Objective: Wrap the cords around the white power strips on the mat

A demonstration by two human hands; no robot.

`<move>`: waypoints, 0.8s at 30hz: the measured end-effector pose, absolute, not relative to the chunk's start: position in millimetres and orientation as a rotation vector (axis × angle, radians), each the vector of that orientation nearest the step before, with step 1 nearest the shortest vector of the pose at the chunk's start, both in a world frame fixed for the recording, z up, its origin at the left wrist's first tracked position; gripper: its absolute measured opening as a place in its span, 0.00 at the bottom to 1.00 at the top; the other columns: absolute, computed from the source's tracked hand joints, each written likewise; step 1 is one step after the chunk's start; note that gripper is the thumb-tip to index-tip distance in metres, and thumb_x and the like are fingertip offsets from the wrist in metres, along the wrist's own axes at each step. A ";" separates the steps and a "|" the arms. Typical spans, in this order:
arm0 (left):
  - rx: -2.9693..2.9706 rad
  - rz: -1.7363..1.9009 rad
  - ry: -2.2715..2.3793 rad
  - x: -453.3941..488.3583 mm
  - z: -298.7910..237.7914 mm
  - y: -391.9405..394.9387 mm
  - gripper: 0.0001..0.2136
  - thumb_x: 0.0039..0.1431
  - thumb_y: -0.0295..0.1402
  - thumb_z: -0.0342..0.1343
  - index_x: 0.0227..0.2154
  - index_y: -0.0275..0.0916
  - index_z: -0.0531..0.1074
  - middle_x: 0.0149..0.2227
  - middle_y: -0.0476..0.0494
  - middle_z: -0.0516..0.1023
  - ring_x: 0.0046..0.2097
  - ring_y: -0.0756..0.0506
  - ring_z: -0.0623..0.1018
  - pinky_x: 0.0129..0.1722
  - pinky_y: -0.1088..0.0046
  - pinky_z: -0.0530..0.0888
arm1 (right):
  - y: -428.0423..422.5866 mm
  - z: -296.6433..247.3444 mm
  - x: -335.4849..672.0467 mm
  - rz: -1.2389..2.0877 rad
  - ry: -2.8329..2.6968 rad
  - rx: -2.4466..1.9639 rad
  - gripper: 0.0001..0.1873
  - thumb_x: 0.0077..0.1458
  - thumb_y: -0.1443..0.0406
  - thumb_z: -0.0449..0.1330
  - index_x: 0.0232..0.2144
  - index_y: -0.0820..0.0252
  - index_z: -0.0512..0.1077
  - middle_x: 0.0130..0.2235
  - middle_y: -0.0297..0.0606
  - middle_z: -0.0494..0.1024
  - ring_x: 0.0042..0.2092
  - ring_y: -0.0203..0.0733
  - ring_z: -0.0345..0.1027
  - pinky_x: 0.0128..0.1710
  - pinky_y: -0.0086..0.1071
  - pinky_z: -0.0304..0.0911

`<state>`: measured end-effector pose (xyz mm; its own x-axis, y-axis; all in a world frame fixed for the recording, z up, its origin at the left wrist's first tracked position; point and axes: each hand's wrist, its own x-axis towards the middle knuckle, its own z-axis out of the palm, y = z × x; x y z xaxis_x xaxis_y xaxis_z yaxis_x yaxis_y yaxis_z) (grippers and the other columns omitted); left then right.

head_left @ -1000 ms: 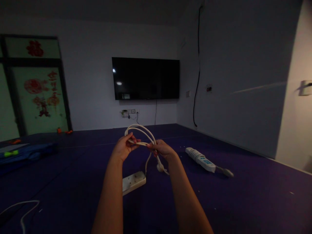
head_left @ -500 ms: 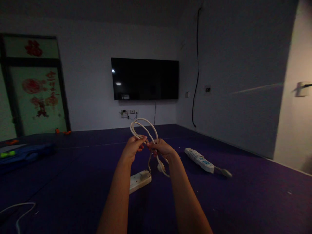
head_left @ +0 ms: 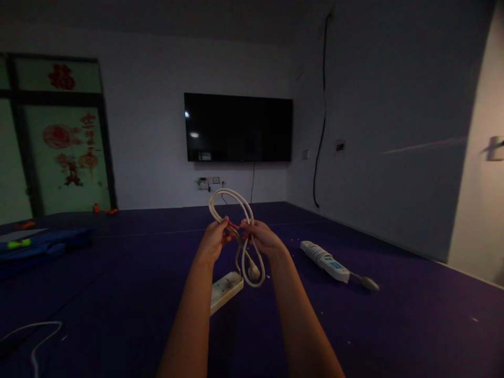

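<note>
A white power cord (head_left: 231, 192), bent into loops, is held up between my two hands. My left hand (head_left: 214, 239) pinches the loops at their left side. From the right, my right hand (head_left: 262, 236) pinches the cord close to the left fingertips. The plug (head_left: 253, 271) hangs below my right hand, inside a lower loop. One end of the cord runs down to a white power strip (head_left: 227, 290) lying on the purple floor, its near end hidden behind my left forearm.
A second power strip (head_left: 326, 261) with its cord wound round it lies to the right. A thin white cable (head_left: 44, 336) is at lower left, and blue cloth (head_left: 51, 245) lies further back. A television (head_left: 238, 128) hangs on the far wall.
My right hand has shifted slightly up and left, and the lower loop with the plug now hangs in fuller view. My head view has turned a little left.
</note>
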<state>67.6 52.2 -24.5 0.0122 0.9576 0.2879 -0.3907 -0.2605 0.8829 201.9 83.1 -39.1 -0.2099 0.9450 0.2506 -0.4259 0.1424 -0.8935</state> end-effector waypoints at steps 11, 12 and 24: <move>1.313 1.402 0.738 69.3 -27.0 47.7 0.22 0.31 0.39 0.70 0.24 0.36 0.64 0.18 0.57 0.66 0.19 0.57 0.63 0.19 0.81 0.58 | 78.5 -26.1 196.8 1.634 -0.724 -0.286 0.21 0.51 0.59 0.63 0.16 0.59 0.57 0.13 0.24 0.59 0.16 0.27 0.54 0.20 0.23 0.57; 1.336 1.396 0.725 68.7 -27.5 47.2 0.23 0.29 0.38 0.70 0.24 0.37 0.63 0.19 0.58 0.66 0.19 0.57 0.64 0.20 0.81 0.59 | 77.2 -25.2 196.9 1.638 -0.688 -0.277 0.22 0.51 0.59 0.62 0.16 0.59 0.57 0.13 0.24 0.59 0.16 0.27 0.53 0.19 0.24 0.56; 1.590 1.421 0.722 67.4 -31.5 54.4 0.31 0.17 0.29 0.72 0.28 0.38 0.60 0.22 0.59 0.65 0.24 0.54 0.65 0.25 0.78 0.62 | 56.2 -6.4 183.1 1.551 -0.596 -0.428 0.23 0.56 0.61 0.56 0.14 0.58 0.53 0.11 0.26 0.57 0.15 0.30 0.51 0.18 0.26 0.55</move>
<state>67.4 54.4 -31.5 0.1836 0.8597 0.4767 -0.1213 -0.4614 0.8789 183.1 56.2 -6.4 -0.0730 0.9936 0.0862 -0.7954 -0.0058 -0.6061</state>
